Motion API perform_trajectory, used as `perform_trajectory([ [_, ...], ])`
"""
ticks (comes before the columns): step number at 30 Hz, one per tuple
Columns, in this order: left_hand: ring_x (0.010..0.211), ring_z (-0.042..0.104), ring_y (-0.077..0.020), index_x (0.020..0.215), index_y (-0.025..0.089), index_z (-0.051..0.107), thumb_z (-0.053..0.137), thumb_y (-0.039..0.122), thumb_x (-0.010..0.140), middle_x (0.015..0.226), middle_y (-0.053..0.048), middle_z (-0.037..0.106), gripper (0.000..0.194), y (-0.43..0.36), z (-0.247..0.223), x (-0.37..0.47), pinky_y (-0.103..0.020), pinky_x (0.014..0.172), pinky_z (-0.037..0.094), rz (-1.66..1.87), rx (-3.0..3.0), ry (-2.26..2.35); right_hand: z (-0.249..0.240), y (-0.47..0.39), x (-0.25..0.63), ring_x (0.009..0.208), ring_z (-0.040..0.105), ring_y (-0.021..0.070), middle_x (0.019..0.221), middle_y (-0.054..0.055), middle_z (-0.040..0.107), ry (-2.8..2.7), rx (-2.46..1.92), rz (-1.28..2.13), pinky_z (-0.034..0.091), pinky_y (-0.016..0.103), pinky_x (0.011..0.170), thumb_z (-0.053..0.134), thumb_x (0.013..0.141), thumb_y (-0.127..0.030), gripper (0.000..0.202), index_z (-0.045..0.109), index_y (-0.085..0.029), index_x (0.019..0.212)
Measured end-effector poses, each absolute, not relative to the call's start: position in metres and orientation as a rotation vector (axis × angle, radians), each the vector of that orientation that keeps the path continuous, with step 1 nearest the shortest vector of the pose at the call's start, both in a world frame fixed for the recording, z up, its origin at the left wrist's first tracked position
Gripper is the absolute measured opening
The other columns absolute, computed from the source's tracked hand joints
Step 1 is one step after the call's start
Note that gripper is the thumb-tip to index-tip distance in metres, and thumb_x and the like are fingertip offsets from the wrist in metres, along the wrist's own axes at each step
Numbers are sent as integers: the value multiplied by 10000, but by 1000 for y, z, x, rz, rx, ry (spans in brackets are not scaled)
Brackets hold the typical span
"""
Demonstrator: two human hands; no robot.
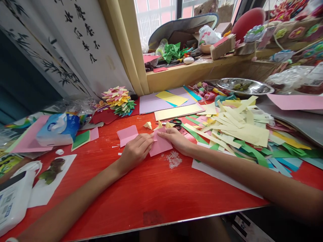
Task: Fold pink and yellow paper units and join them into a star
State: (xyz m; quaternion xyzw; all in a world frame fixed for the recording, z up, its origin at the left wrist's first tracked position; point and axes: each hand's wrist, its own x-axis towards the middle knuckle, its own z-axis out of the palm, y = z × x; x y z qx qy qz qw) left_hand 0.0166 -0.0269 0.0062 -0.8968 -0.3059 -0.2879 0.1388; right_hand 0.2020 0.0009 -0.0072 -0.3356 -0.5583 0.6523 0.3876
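Observation:
A pink sheet of paper point(159, 145) is held between both hands, just above the red table point(126, 205). My left hand point(138, 148) has its fingers closed over the sheet's left edge. My right hand point(176, 138) pinches its upper right part, thumb on top. Left of them lies another pink paper point(127, 135) with a crease across it. Small folded cream paper pieces point(148, 125) stand just beyond the hands. Black-handled scissors point(176, 122) rest behind my right hand, partly hidden.
A heap of cut paper strips point(234, 124) covers the right side. Left are a blue tissue pack point(59, 129) and a white sheet point(45, 191) with dark green scraps. A layered paper ornament point(118, 101), stacked coloured sheets point(151, 101) and a metal dish point(262, 89) stand behind.

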Motion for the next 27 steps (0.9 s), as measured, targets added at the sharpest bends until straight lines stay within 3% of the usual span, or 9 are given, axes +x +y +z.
perform_trajectory([
  [7,956,545,-176,991,165,539,471,122,806,1008,-74,613,201,-26,5,16,-325,826,474,-811,-2597,-887,-6,0,202,539,435,91,645,33,531,-1398,-852,1662,347,254,512,554,760,-427,306,511,-154,628],
  [12,951,533,-170,997,171,541,481,124,806,1001,-67,600,206,-26,4,17,-325,822,470,-869,-2627,-911,-1,-1,202,609,516,111,731,56,581,-1347,-761,1750,390,262,569,574,754,-349,212,561,-139,725],
  [16,928,531,-160,952,176,563,499,164,805,979,-68,570,161,-25,4,19,-317,804,466,-1000,-2675,-962,1,-2,201,597,525,115,699,54,585,-1406,-855,1684,391,249,539,589,727,-331,202,555,-134,696],
  [21,916,517,-147,830,180,596,470,258,826,947,-55,528,149,-22,11,18,-304,826,432,-1223,-2771,-1309,2,-4,201,602,521,106,723,41,587,-1567,-897,1558,382,230,527,531,755,-315,183,569,-136,767],
  [27,772,535,-136,862,172,588,464,364,811,821,-16,595,234,-15,15,15,-263,726,422,-1411,-2951,-1788,5,-7,201,740,530,131,888,40,582,-1775,-917,1316,409,244,613,516,762,-261,229,557,-177,971],
])
